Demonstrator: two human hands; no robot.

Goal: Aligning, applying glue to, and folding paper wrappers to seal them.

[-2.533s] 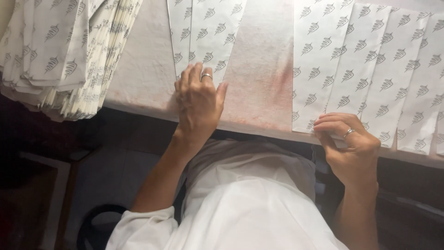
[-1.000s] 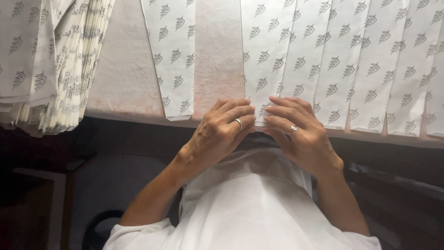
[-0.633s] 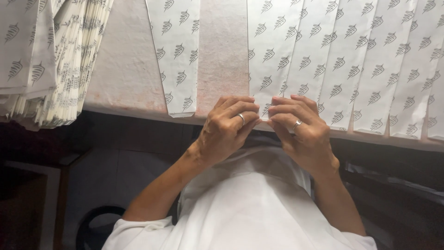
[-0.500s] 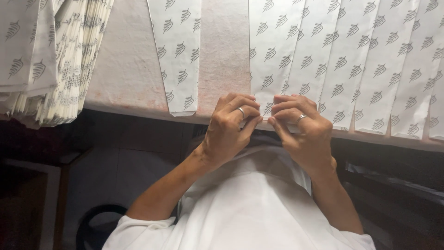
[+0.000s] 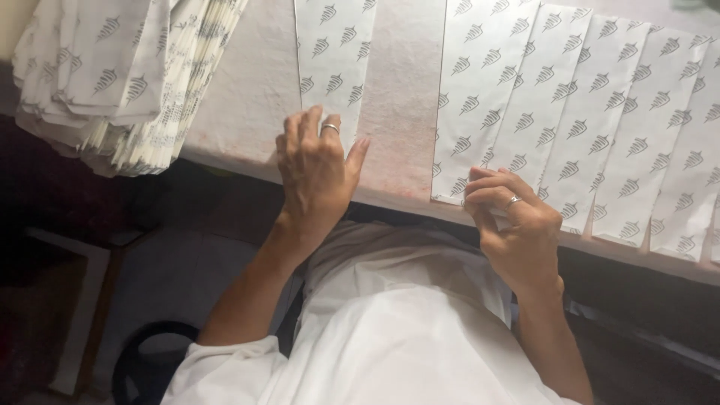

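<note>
My left hand (image 5: 319, 169) lies flat with fingers spread on the lower end of a single white paper strip printed with grey leaf marks (image 5: 334, 52), near the table's front edge. My right hand (image 5: 510, 217) has its fingers curled and pinches the bottom corner of the leftmost strip (image 5: 476, 82) in a row of overlapping leaf-printed strips (image 5: 600, 112). Both hands wear a ring.
A thick stack of the same printed paper sheets (image 5: 127, 75) overhangs the table at the left. The pinkish-white table top (image 5: 405, 112) shows between the single strip and the row. Below the table edge are my white-clothed lap and a dark floor.
Both hands were together at the lower edge of the row's leftmost strip. My left hand has since moved left and flattened on the single strip; my right hand stays at the row's edge.
</note>
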